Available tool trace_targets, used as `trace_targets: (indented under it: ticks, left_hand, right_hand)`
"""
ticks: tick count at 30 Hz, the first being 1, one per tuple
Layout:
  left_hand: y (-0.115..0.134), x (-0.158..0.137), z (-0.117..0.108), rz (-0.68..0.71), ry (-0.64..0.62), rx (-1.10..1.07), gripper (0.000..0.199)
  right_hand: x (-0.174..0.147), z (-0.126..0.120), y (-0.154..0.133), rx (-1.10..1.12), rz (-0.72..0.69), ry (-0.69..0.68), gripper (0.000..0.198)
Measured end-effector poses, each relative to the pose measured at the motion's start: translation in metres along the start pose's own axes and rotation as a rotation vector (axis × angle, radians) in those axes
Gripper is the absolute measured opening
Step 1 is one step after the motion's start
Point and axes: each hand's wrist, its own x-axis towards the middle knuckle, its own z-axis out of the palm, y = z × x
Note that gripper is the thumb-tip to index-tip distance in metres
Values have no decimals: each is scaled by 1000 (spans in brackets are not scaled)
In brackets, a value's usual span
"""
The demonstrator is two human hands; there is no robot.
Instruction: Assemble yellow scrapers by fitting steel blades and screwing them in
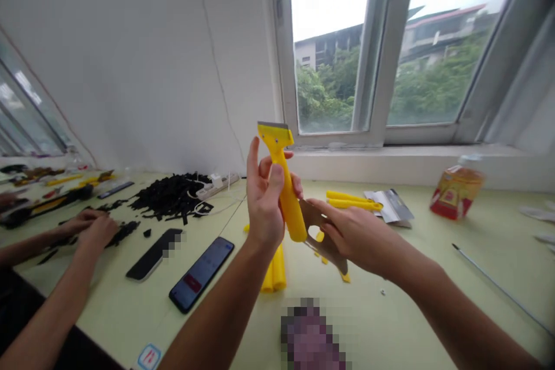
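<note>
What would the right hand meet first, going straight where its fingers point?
Probably the yellow scraper or the left hand gripping it; both lie just ahead of the right hand, but depth leaves the order unclear.

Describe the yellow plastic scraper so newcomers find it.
Below the left edge of the grey-framed window, the person's raised left hand grips the yellow plastic scraper. Unlike yellow handles lying on the pale green table, it carries a wide grey blade.
</note>
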Motion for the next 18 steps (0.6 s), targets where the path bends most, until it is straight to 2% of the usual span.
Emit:
trace_targets:
  ticks: [3,6,10,14,18]
  left_hand:
    - [-16,-4,16,99,-40,86,56]
    - [-32,-8,21,109,-69,144,51]
    - [-44,-9,17,71,-105,123,50]
    - [-44,-12,9,50,-194,80,58]
    - [-36,-13,-1,-20,-345,204,70]
  right_hand:
    - [-4,-1,10,-10,35,4,45]
    - [-6,-1,17,70,76,38,42]
    - [-2,-2,20,376,111,157,36]
    - [0,1,19,680,160,244,34]
    - [0,0,23,1044,230,256,47]
